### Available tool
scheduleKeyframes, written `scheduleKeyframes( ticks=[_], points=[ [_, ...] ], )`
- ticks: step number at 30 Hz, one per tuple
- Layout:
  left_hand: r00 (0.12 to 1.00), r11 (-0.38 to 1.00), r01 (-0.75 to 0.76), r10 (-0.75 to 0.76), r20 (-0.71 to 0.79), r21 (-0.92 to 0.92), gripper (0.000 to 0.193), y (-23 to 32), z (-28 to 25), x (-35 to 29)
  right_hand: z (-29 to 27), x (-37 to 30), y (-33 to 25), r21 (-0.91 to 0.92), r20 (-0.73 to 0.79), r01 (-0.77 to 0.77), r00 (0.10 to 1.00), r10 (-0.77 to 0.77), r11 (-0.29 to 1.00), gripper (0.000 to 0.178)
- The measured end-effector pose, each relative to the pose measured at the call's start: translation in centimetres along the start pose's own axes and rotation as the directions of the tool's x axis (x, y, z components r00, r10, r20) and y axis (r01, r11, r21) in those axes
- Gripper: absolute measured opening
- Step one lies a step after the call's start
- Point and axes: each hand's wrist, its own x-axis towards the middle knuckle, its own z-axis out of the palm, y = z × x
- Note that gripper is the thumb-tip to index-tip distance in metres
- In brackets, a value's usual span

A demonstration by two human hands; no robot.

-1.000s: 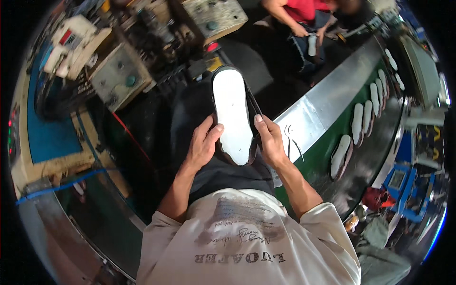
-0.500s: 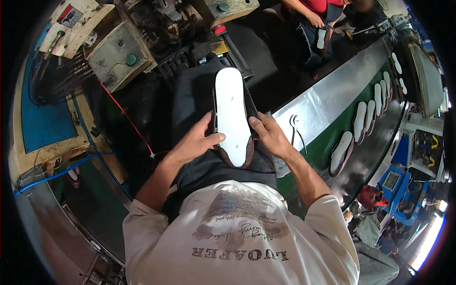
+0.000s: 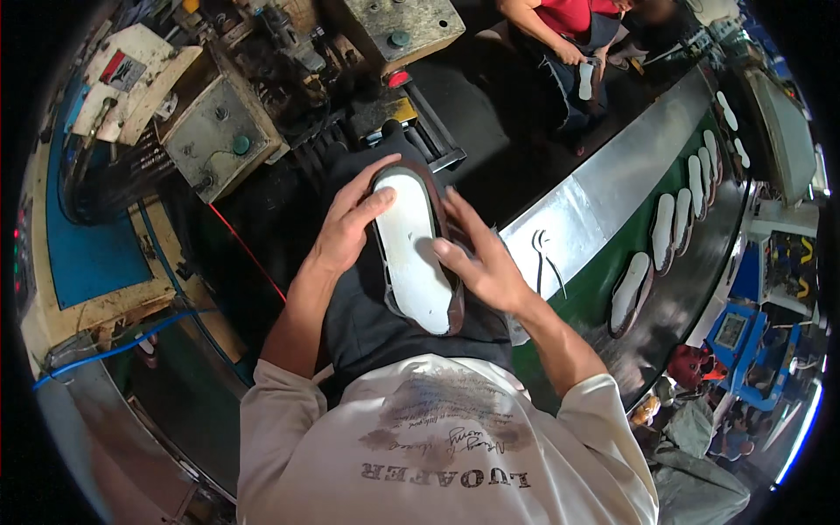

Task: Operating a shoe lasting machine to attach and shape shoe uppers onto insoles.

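An unfinished brown shoe [image 3: 413,254] lies bottom up above my lap, its white insole facing me. My left hand [image 3: 348,223] grips one end, with the thumb on the white board and the fingers round the outer side. At the opposite side is my right hand [image 3: 483,260], its fingers stretched and apart; the thumb is over the insole's edge, and whether it touches cannot be seen. The shoe's brown upper shows along its right side and near end. To the right, a pair of metal pincers [image 3: 546,258] lies at the edge of the metal ledge.
Several similar shoes with white insoles [image 3: 631,293] stand in a row along the green belt [image 3: 588,278] at right. A metal ledge [image 3: 604,188] runs beside it. Worn machines with control boxes [image 3: 219,131] stand ahead. A person [image 3: 569,44] holds another shoe at far right.
The shoe has come closer to me and tilted. My left hand has slid from its near side up to the far end. My right hand has loosened and spread its fingers.
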Motion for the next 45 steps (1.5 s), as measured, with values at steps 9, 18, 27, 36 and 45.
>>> scheduleKeyframes(
  ticks=[9,18,27,36,45],
  points=[
    [0.988,0.931,-0.140,0.156,-0.020,0.338,0.068,1.3,2.2,-1.8,0.1,3.3,-2.7,-0.004,-0.051,0.038,0.998,-0.038,0.999,0.079],
    [0.904,0.809,-0.291,0.407,-0.129,0.510,0.049,-0.6,2.2,-2.1,3.2,3.4,-0.8,-0.129,-0.264,0.286,0.913,-0.311,0.950,0.074],
    [0.981,0.980,-0.187,0.190,-0.035,0.064,0.058,-0.9,0.3,-1.7,-3.6,4.3,2.2,0.468,0.258,-0.059,0.963,-0.073,0.882,0.097],
    [0.972,0.947,-0.175,0.209,-0.104,0.269,0.051,-1.3,1.8,-0.3,-1.1,6.2,1.1,0.123,0.143,0.130,0.979,-0.148,0.984,0.099],
    [0.971,0.942,0.041,0.041,-0.235,0.333,0.052,-2.0,2.9,0.6,-0.6,7.2,3.7,0.269,0.144,0.012,0.988,-0.053,0.963,0.091]
  ],
)
